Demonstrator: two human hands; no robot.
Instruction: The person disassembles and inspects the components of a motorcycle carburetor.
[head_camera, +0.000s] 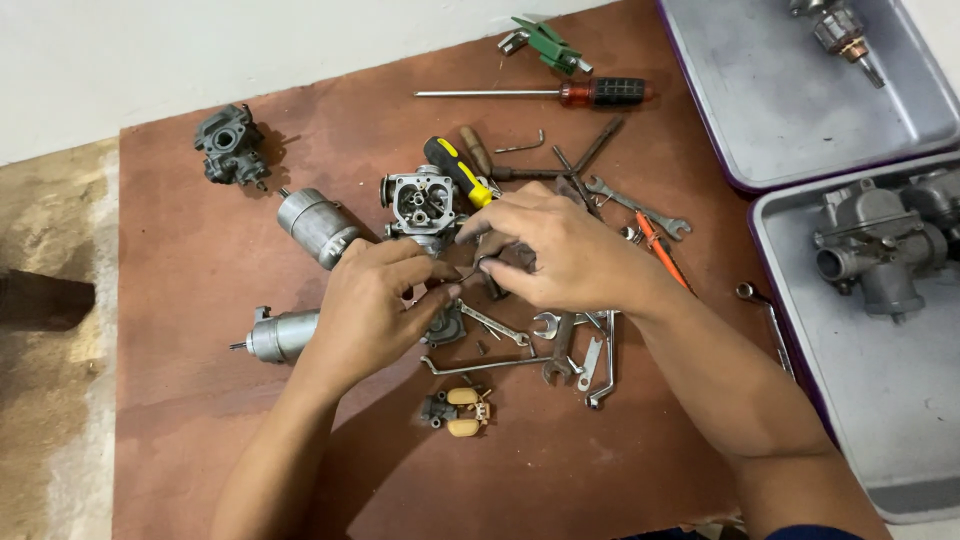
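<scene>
Head view, my hands at the disassembly stage. I judge the step to be fine handling of a small dark metal part (487, 266), held just in front of the open carburetor body (422, 203). My left hand (375, 300) and right hand (560, 250) meet over it, fingers pressed together and pinching it from both sides. The next move calls for a steady pinch and little force. Right of the carburetor body lie wrenches (640, 208) and a screwdriver (540, 93); left, two cylindrical motors (315, 227). The brown board (200, 420) serves as desk; grey trays (780, 120) sit far right, pale floor (55, 220) left.
</scene>
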